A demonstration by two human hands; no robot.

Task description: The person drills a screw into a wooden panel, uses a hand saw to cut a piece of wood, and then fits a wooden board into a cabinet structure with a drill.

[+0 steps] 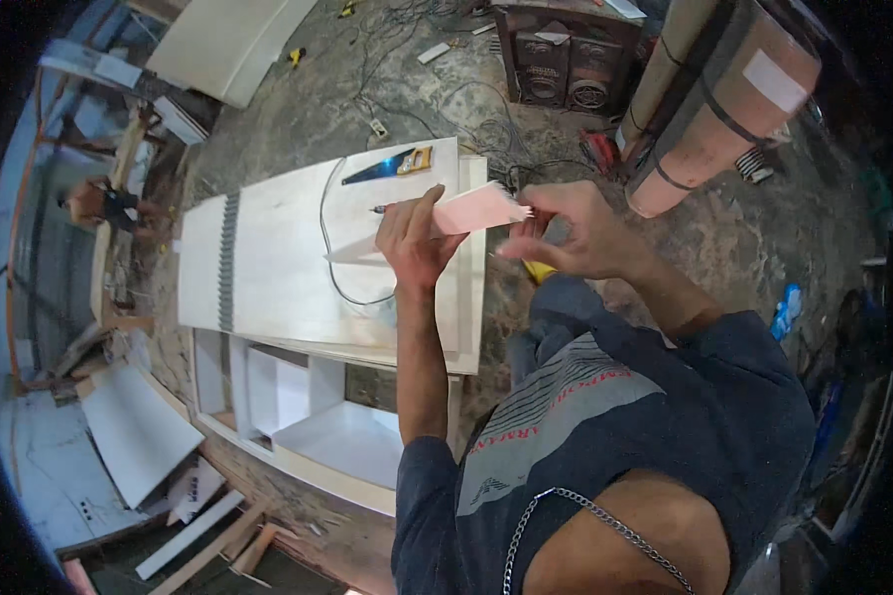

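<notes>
My left hand [417, 238] is closed around a thin, pale strip of board [474, 210], held above a workbench-like cabinet. The strip's right end is torn and ragged. A slim, dark, pen-like tool [377, 209] sticks out beside the left fingers. At the ragged end, the curled fingers of my right hand [580, 233] seem to pinch the frayed edge; the exact contact is partly hidden. Below lies a large pale panel [278, 238] on top of the cabinet. A handsaw [387, 166] with a yellow-and-black handle rests near its far edge, beside a looping dark cable [324, 213].
Under the panel, the white cabinet frame [367, 476] has open compartments. Tall wrapped rolls [724, 109] and a dark speaker cabinet [566, 59] stand at the far right. Cables [397, 59] tangle across the floor. A person [109, 203] is at the far left, near leaning boards [144, 431].
</notes>
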